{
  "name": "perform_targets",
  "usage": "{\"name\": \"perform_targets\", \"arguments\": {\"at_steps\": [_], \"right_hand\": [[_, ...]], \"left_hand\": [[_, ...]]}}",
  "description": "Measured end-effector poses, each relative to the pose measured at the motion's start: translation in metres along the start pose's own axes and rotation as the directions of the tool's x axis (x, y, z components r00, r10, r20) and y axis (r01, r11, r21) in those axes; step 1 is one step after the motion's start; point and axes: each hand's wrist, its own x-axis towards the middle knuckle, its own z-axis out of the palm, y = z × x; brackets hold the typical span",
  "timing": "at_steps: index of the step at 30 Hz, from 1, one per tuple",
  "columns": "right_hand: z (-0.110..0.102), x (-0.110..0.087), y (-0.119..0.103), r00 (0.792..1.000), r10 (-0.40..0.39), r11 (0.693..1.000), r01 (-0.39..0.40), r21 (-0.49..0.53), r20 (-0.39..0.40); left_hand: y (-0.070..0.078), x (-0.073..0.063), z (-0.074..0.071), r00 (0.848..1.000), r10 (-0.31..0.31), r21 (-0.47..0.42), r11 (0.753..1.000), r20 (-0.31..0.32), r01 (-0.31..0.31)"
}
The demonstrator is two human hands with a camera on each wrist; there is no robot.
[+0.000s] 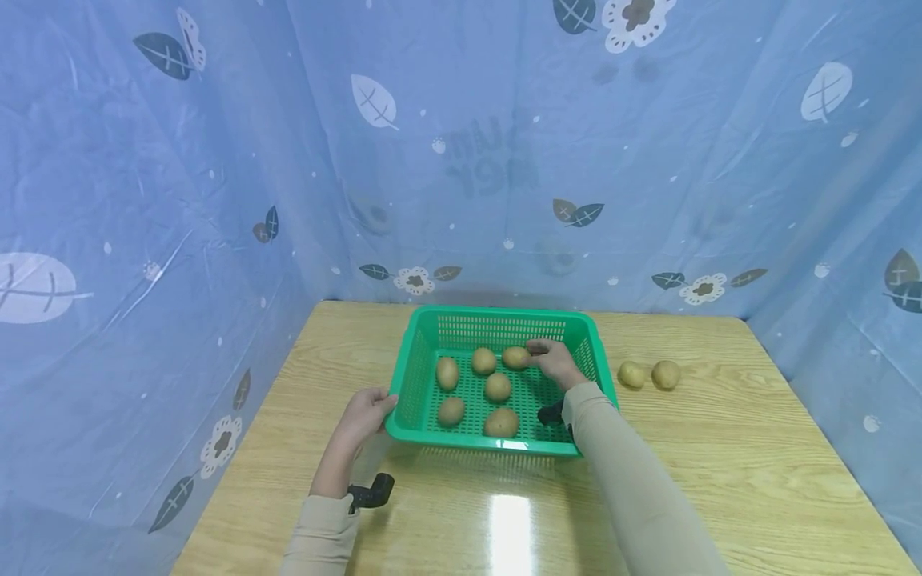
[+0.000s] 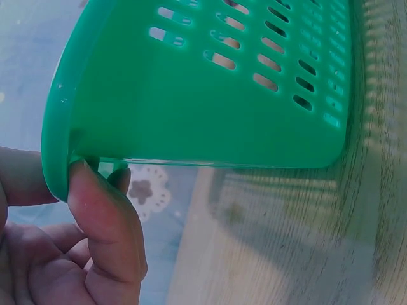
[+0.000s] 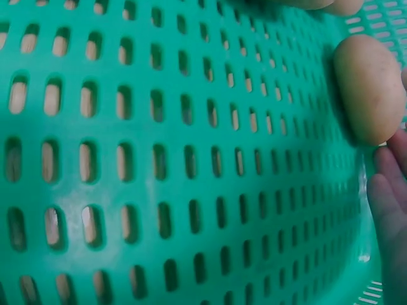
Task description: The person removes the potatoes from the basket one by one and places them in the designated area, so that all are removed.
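Observation:
A green plastic basket point(image 1: 461, 443) with slotted walls stands on the table and holds several potatoes. My left hand point(image 1: 368, 412) grips its left rim near the front corner. In the left wrist view, thumb and finger point(image 2: 105, 216) pinch that rim from both sides. My right hand point(image 1: 553, 362) reaches inside the basket, its fairly straight fingers at the right end of an oval potato point(image 1: 515, 358) near the back. The right wrist view shows fingertips point(image 3: 380, 190) by the lower end of this potato point(image 3: 369, 89), which lies on the slotted floor.
Two more potatoes, one point(image 1: 631, 374) beside another point(image 1: 666, 374), lie on the wooden table point(image 1: 727, 448) right of the basket. Blue patterned curtains point(image 1: 497, 160) enclose the table at the back and sides. Each wrist bears a black camera mount point(image 1: 371, 491).

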Motion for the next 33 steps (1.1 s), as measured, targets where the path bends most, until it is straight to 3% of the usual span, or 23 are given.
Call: {"name": "perform_targets", "arguments": {"at_steps": [22, 33], "right_hand": [[0.0017, 0.0035, 0.0056, 1.000, -0.020, 1.000, 0.020, 0.010, 0.001], [0.0019, 0.0023, 0.0075, 0.998, -0.049, 0.998, 0.050, -0.025, 0.049]], "left_hand": [[-0.0008, 0.0001, -0.0012, 1.000, -0.001, 0.014, 1.000, -0.004, 0.001], [-0.0001, -0.0010, -0.0001, 1.000, 0.000, 0.018, 1.000, -0.009, 0.000]]}}
